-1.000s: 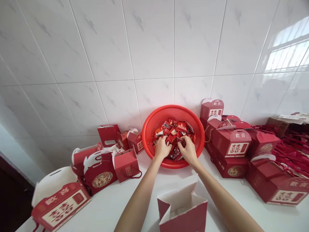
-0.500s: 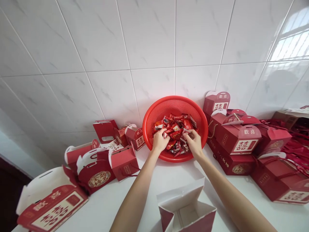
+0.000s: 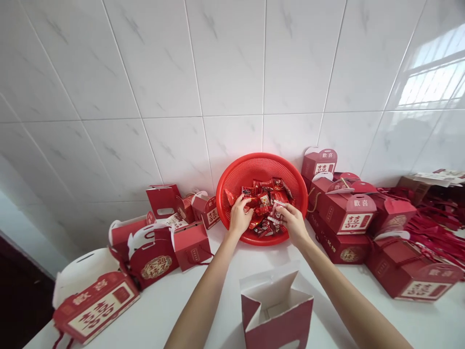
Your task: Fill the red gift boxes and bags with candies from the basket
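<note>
The right hand (image 3: 294,224) holds a small, flat, pinkish-red sweet packet with white patterning (image 3: 276,213) between thumb and fingers. The packet is located above the front right part of a heap of small, glossy, mostly red wrapped sweets (image 3: 264,199). The left hand (image 3: 240,215) is positioned at the left side of the heap, with the thumb and fingers slightly parted and bent over the wrappers; whether it grips a sweet cannot be determined.

The sweets lie inside a round, bright red, perforated plastic basket (image 3: 261,168). The basket stands on the smooth white table (image 3: 152,317), near the white, grey-veined tiled wall (image 3: 232,68).

An upright, open-topped, dark red cardboard box with a white interior (image 3: 278,322) stands between the forearms, in front of the basket. (Its lower part is cut off by the bottom edge of the view.)

To the left of the basket is a group of red cardboard gift boxes with white inner faces (image 3: 154,264), several open. To the right, similar red cardboard boxes with handle tops (image 3: 337,213) are partly stacked, beside a pile of deep red, ribbon-like material (image 3: 432,218).
</note>
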A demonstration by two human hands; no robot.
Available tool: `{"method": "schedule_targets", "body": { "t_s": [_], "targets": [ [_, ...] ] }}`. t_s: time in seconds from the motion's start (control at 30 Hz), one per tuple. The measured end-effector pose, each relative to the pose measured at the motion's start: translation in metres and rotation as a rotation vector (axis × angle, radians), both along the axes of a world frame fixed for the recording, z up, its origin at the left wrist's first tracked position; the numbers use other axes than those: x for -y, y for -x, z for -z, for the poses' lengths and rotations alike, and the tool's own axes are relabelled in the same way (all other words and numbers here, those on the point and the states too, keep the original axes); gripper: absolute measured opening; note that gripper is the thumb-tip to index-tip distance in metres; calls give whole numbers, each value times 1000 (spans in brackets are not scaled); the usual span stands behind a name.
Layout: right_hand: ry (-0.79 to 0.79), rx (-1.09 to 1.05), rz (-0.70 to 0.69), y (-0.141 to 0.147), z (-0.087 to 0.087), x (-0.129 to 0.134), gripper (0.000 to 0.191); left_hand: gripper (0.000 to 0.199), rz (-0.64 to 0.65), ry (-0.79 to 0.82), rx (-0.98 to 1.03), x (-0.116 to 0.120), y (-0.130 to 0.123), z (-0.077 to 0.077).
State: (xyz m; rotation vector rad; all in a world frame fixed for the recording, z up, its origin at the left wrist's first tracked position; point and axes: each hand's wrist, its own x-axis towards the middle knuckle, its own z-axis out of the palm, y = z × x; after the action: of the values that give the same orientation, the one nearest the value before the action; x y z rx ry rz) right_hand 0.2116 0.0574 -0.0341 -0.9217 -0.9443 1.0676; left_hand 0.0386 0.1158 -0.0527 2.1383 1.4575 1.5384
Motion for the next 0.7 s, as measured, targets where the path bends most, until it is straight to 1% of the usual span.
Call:
{"method": "schedule_targets", "body": {
  "t_s": [0.1, 0.2, 0.27, 0.37, 0.47, 0.53, 0.57, 0.7],
  "targets": [
    [41, 22, -41, -3, 9, 13, 33, 29, -11, 34, -65, 9, 6, 7],
    [72, 44, -62, -8, 20, 29, 32, 30, -6, 60, -119, 23, 14, 8],
    [92, 59, -72, -11, 26, 41, 31, 32, 9, 69, -145, 34, 18, 4],
    [107, 78, -83, -14, 37, 59, 30, 31, 54, 89, -169, 52, 23, -9],
    [110, 92, -90, -12, 49, 78, 29, 28, 128, 162, -109, 72, 26, -23],
    [109, 99, -107, -9, 56, 90, 28, 27, 234, 255, -21, 88, 26, -33],
    [105, 102, -119, -7, 59, 96, 28, 29, 316, 309, 30, 97, 26, -39],
    [68, 117, -151, 0, 66, 112, 25, 50, 722, 509, 207, 139, 24, -66]
  ]
}}
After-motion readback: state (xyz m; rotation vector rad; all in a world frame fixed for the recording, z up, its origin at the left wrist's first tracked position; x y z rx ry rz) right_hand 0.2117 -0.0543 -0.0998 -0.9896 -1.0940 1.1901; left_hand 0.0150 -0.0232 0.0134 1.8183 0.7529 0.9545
